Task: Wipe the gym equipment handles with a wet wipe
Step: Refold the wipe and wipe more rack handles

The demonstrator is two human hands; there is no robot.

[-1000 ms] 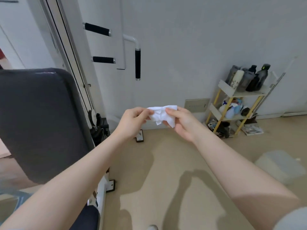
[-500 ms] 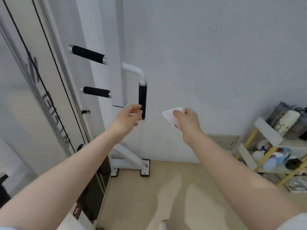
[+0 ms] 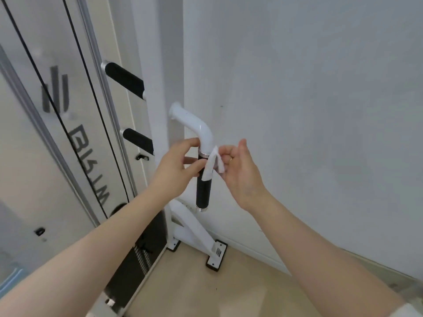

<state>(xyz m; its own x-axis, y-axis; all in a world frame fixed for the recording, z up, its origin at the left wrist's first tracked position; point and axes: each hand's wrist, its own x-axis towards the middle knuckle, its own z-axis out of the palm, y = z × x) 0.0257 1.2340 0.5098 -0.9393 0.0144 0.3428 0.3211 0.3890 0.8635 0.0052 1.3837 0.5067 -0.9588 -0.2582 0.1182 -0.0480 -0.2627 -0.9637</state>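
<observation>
Both hands risen, wipe point(image 3: 212, 165) against handle point(image 3: 203, 191)

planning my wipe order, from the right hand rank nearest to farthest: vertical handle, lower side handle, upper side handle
From the right hand:
1. vertical handle, just to its left, under the wet wipe
2. lower side handle, further left
3. upper side handle, up left

**Hidden, cut off and unreadable parts around the wiped handle**

The wet wipe point(image 3: 211, 164) covers the upper part of the vertical handle point(image 3: 203, 191), and the left hand point(image 3: 175, 168) hides that handle's left side, so whether its fingertips touch the wipe cannot be told. The right hand's point(image 3: 240, 170) fingertips are hidden behind the wipe. Both forearms run off the bottom edge. The machine lettering point(image 3: 89, 161) is cropped and unreadable; the two black cables point(image 3: 91, 106) leave the top edge.
</observation>
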